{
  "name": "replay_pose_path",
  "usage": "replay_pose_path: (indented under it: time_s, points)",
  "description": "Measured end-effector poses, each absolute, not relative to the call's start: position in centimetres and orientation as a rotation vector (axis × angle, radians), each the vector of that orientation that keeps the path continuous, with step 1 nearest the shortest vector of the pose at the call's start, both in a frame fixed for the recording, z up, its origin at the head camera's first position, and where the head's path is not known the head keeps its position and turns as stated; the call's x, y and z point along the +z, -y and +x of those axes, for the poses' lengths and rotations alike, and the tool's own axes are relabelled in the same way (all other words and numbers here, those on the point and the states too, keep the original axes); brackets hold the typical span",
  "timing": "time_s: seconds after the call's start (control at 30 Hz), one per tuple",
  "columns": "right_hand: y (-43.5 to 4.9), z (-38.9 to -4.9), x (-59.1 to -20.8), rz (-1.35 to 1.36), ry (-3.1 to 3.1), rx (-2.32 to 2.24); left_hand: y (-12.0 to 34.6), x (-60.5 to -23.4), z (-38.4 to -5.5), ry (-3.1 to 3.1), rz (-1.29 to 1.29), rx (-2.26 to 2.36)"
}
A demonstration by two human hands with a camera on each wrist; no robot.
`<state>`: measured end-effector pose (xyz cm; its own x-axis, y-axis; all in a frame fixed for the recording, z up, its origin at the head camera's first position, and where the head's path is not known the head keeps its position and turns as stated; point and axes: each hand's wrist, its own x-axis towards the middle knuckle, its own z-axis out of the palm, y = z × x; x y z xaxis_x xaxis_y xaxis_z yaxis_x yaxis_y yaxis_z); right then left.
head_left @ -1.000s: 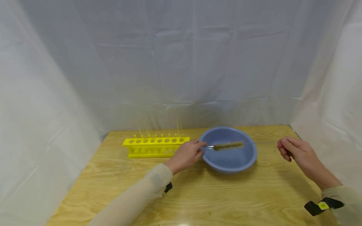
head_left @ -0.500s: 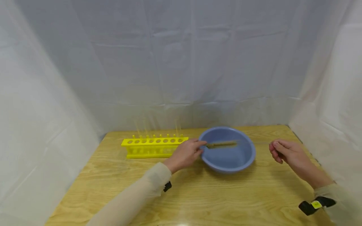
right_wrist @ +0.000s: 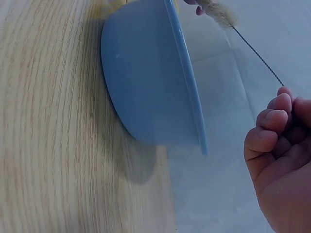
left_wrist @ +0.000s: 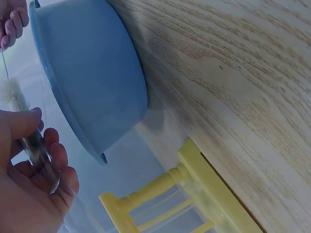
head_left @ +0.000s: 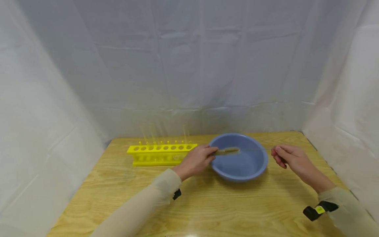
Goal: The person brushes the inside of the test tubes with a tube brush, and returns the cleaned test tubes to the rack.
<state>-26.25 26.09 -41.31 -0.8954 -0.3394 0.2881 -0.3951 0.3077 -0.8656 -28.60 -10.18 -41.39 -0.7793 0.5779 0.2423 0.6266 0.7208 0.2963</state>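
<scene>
My left hand grips a clear glass test tube, fingers and thumb curled round it near its mouth, at the basin's left rim. A test tube brush enters the tube. Part of its tan bristles is inside the glass, and a tuft sticks out of the mouth. To the right of the basin, my right hand pinches the brush's thin twisted wire handle. Tube and brush lie roughly level above the blue basin. The fingers partly hide the tube.
A yellow test tube rack stands left of the basin, with several clear tubes upright in it; my left hand overlaps its right end. Both stand on a wooden table, with white sheeting behind and at the sides.
My right hand has moved left toward the basin, pushing the brush deeper into the test tube; less bristle shows outside. The left hand has stayed nearly in place.
</scene>
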Motion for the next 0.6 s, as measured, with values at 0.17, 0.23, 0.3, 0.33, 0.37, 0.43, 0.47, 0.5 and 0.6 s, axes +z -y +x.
replay_pose_path:
  time_s: [0.17, 0.23, 0.3, 0.33, 0.37, 0.43, 0.47, 0.5, 0.6]
  points:
    - [-24.9, -26.9, -41.3, 0.756, 2.542, 1.616, 10.1, -41.3, -28.6, 2.782, -0.999, -0.564]
    - [-24.4, -27.1, -41.3, 0.768, 2.556, 1.607, 10.1, -41.2, -28.5, 2.777, -1.004, -0.563]
    - [-23.9, -27.3, -41.3, 0.776, 2.550, 1.613, 10.2, -41.2, -28.5, 2.775, -1.006, -0.559]
    - [-23.7, -27.4, -41.4, 0.779, 2.548, 1.618, 10.1, -41.2, -28.5, 2.773, -1.004, -0.555]
    - [-23.4, -27.5, -41.4, 0.786, 2.545, 1.611, 10.1, -41.2, -28.5, 2.772, -0.999, -0.549]
    - [-22.9, -27.7, -41.5, 0.813, 2.531, 1.596, 10.0, -41.2, -28.4, 2.769, -0.984, -0.537]
    - [-22.6, -27.7, -41.6, 0.831, 2.524, 1.579, 9.9, -41.2, -28.3, 2.772, -0.978, -0.529]
    - [-22.3, -27.7, -41.7, 0.846, 2.524, 1.557, 9.7, -41.2, -28.3, 2.768, -0.982, -0.519]
    - [-21.3, -27.6, -42.0, 0.919, 2.529, 1.480, 8.8, -41.1, -28.1, 2.745, -1.043, -0.504]
